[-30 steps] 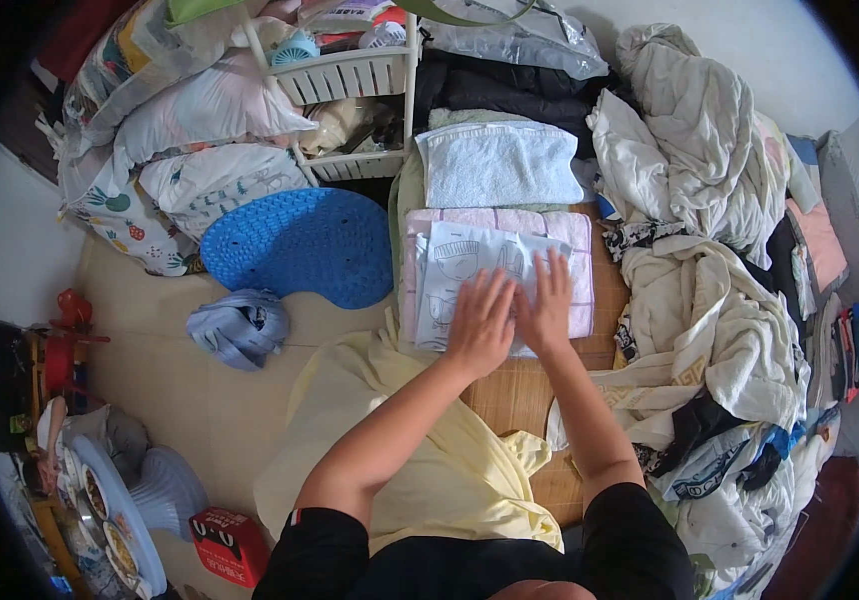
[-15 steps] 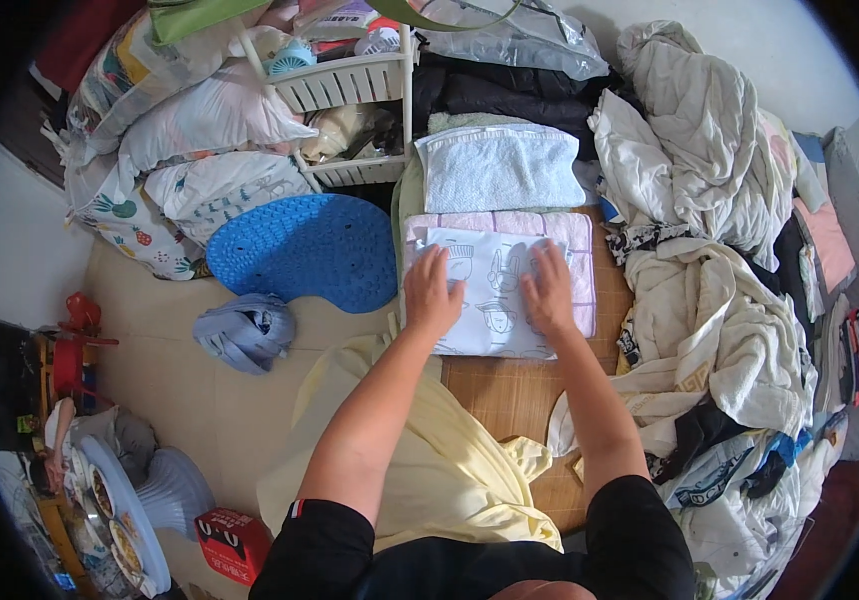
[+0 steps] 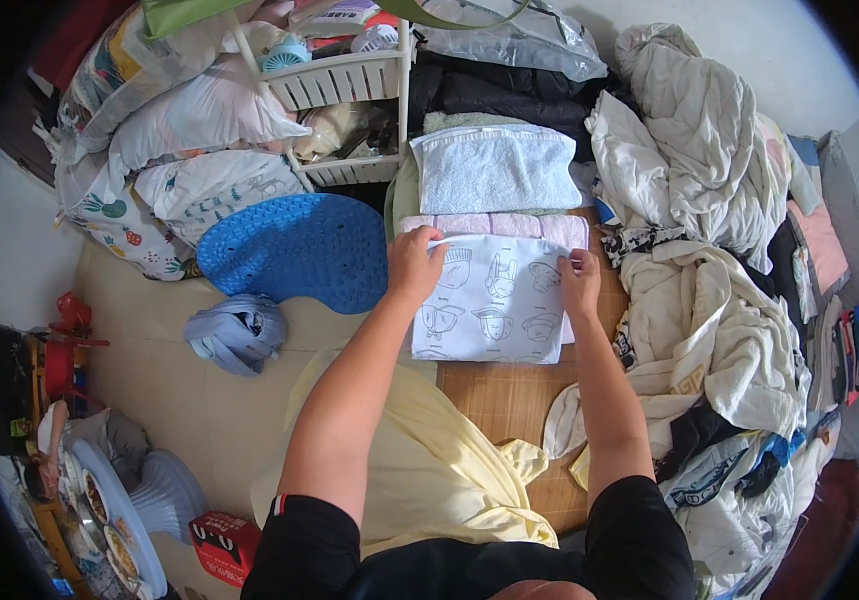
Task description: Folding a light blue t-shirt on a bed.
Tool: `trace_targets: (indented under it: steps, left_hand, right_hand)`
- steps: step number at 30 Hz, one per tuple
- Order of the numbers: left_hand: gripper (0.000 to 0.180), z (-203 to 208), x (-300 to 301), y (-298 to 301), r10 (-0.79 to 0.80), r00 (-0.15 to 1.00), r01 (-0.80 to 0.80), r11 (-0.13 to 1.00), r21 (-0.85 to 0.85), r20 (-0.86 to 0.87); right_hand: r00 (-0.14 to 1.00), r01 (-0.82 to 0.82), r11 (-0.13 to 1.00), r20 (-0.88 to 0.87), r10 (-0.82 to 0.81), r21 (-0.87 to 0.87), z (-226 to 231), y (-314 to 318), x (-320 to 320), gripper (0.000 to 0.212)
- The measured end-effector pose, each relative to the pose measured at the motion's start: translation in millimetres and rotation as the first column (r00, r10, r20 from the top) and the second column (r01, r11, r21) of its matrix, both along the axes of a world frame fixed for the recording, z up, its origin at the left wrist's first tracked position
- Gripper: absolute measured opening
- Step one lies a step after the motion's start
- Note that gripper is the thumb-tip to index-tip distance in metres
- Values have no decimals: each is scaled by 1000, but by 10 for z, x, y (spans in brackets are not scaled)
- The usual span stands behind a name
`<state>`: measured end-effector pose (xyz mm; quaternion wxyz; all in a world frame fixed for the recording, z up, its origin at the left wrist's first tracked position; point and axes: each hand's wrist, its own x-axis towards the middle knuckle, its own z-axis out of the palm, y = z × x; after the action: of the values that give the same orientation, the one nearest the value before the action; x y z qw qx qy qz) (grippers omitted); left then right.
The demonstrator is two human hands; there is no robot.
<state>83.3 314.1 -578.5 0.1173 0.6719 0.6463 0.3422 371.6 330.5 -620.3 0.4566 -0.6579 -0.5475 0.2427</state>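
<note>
In front of me a white cloth [image 3: 493,310] printed with line drawings lies folded into a rough square, on top of a pink checked towel [image 3: 510,228]. My left hand [image 3: 416,264] pinches its far left corner. At the far right corner, the fingers of my right hand [image 3: 580,282] are closed on the same cloth. The far edge between my hands looks slightly raised. Just beyond lies a folded light blue towel [image 3: 495,170]. Below the printed cloth shows a brown woven mat [image 3: 490,395].
Pale yellow fabric [image 3: 420,440] spreads before my body. At left are a blue bath mat [image 3: 295,250], a bundled blue-grey cloth [image 3: 237,334] and stuffed bags [image 3: 200,120] beside a white rack [image 3: 335,80]. A heap of cream cloths [image 3: 710,320] lines the right side.
My hands have gone from lying flat on the printed cloth to gripping its far corners. The cloth now shows flatter and wider, covering more of the pink towel.
</note>
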Motion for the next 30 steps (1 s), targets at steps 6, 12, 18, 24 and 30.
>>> trace_targets:
  steps: [6, 12, 18, 24, 30]
  left_hand:
    - [17, 26, 8, -44, 7, 951, -40, 994, 101, 310]
    - [25, -235, -119, 135, 274, 902, -260, 962, -86, 334]
    - [59, -437, -25, -400, 124, 936, -158, 985, 76, 330]
    - [66, -462, 50, -594, 116, 881, -133, 991, 6, 459]
    - [60, -355, -86, -303, 182, 805, -103, 980, -170, 565]
  right_hand:
    - [995, 69, 993, -81, -62, 90, -138, -11, 78, 22]
    - [970, 36, 998, 243, -21, -58, -18, 134, -137, 22]
    - [972, 40, 999, 231, -37, -10, -57, 102, -93, 25]
    - [836, -165, 932, 547, -41, 322, 331, 3, -455, 60]
    - [655, -575, 818, 594, 466, -8, 522, 201, -1016, 54]
